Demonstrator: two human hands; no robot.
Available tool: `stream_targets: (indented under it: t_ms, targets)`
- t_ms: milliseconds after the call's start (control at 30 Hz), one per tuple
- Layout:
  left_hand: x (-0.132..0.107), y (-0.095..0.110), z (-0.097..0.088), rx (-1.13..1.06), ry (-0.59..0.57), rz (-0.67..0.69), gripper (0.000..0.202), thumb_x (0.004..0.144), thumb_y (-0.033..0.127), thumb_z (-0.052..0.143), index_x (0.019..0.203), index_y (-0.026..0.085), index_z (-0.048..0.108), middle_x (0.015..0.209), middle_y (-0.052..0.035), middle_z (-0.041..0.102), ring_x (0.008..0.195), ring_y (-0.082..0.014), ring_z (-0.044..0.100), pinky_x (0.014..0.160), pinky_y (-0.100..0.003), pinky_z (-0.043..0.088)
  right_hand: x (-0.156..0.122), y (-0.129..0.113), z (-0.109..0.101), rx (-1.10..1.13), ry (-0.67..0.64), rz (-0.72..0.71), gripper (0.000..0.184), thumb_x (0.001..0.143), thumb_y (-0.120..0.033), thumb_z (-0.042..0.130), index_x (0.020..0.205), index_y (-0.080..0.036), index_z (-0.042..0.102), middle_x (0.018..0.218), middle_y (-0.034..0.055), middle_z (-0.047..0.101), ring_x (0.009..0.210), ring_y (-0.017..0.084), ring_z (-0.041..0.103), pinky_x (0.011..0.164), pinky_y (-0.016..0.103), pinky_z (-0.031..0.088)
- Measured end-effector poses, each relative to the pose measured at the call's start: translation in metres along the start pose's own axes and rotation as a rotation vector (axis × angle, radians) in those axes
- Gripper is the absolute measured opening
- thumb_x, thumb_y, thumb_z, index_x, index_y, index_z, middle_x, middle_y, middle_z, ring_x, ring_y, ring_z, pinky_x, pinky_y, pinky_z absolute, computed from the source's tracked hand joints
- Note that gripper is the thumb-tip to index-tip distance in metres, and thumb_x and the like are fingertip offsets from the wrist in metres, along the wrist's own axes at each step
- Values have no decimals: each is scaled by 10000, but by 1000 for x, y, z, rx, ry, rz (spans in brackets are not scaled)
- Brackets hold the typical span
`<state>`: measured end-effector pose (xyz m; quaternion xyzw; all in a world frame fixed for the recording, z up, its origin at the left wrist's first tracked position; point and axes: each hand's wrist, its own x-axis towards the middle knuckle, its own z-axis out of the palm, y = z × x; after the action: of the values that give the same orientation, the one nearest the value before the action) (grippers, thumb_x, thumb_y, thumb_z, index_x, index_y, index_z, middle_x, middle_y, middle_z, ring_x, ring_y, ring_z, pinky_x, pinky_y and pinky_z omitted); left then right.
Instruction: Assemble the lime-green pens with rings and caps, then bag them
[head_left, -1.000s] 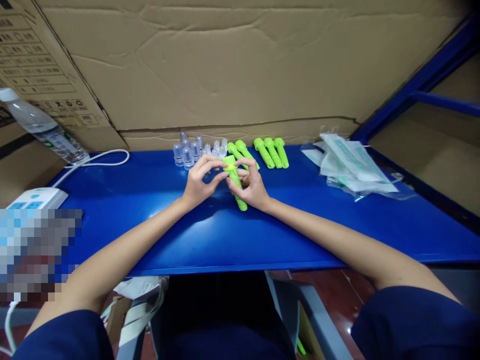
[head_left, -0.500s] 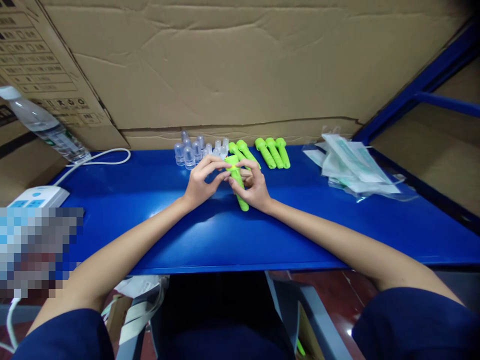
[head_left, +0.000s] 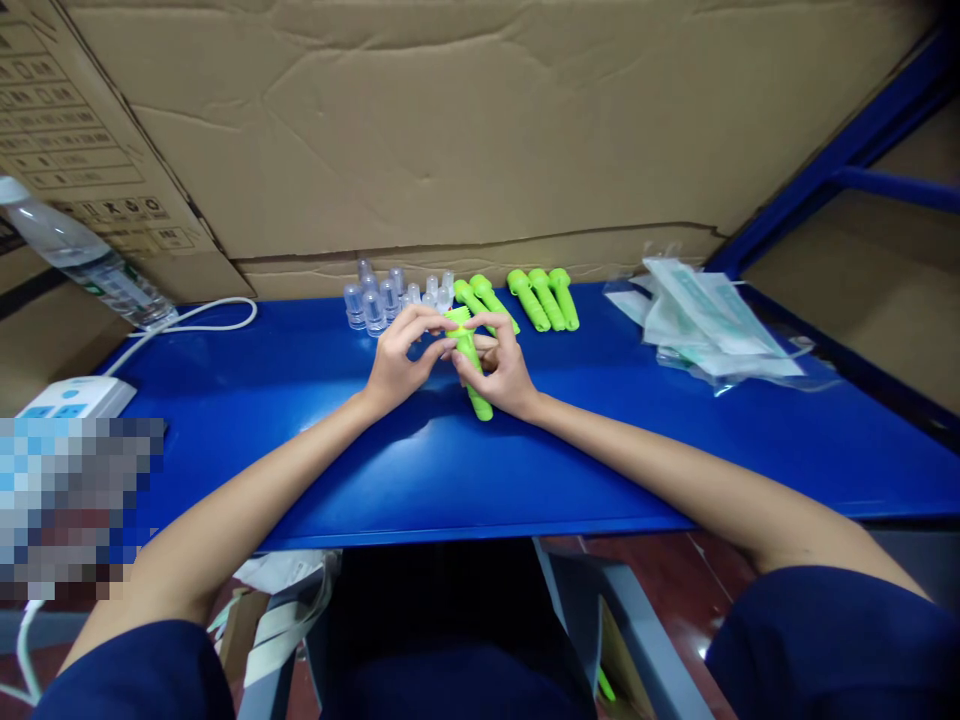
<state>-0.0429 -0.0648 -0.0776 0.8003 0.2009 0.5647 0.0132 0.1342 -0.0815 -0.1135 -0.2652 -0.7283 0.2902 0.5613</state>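
Observation:
A lime-green plastic flashlight (head_left: 480, 402) slants above the table, its wide head pointing away from me and its tail towards me. My right hand (head_left: 504, 372) is closed around the middle of its body. My left hand (head_left: 401, 355) pinches at the left side of the head, thumb and fingertips touching it. Whatever lies between those fingertips is too small to make out. Just behind my hands lie two more green flashlights (head_left: 491, 298), partly covered by my right fingers. Clear plastic caps (head_left: 373, 312) stand in a cluster behind my left hand, beside smaller clear pieces (head_left: 430, 297).
Three green flashlights (head_left: 546, 300) lie at the back of the blue table (head_left: 360, 480). Bagged face masks (head_left: 720, 320) are at the right. On the left are a water bottle (head_left: 90, 260), a white power strip (head_left: 97, 397) and its cable. Cardboard (head_left: 450, 130) walls the back.
The view has shifted slightly. Both hands keep their hold on the green flashlight, with only slight finger movement at its head.

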Motion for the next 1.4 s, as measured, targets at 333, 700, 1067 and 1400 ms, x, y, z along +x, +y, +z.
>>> stream_targets:
  t_ms: [333, 700, 1067, 1400]
  targets:
    - [2, -6, -5, 20, -39, 1, 216, 918, 402, 703, 949, 188, 695, 916, -45, 704, 847, -148, 659, 716, -272, 526, 1, -7, 0, 54, -40, 78, 435, 924, -476, 631, 1140, -276, 310, 726, -69, 631, 455, 81, 560, 400, 189, 409]
    - [6, -9, -11, -27, -66, 41, 256, 894, 423, 725, 886, 175, 666, 845, -27, 663, 782, -137, 614, 672, -260, 485, 0, -6, -2, -2, -41, 53, 424, 938, -469, 626, 1150, -271, 316, 687, -81, 616, 415, 72, 509, 388, 180, 386]
    - [-4, -11, 2, -114, -23, -151, 336, 888, 492, 721, 896, 193, 569, 883, -26, 631, 779, -125, 594, 638, -242, 464, 2, -5, -3, 39, -23, 121, 566, 885, -539, 706, 1180, -262, 310, 701, -67, 624, 472, 124, 608, 423, 239, 472]
    - [-5, -9, -1, -94, 18, -136, 237, 918, 394, 711, 977, 171, 659, 913, -40, 727, 828, -125, 677, 672, -237, 478, 3, 0, -6, -11, -122, 144, 651, 962, -599, 555, 1429, -204, 332, 762, -6, 676, 487, 140, 619, 462, 275, 500]
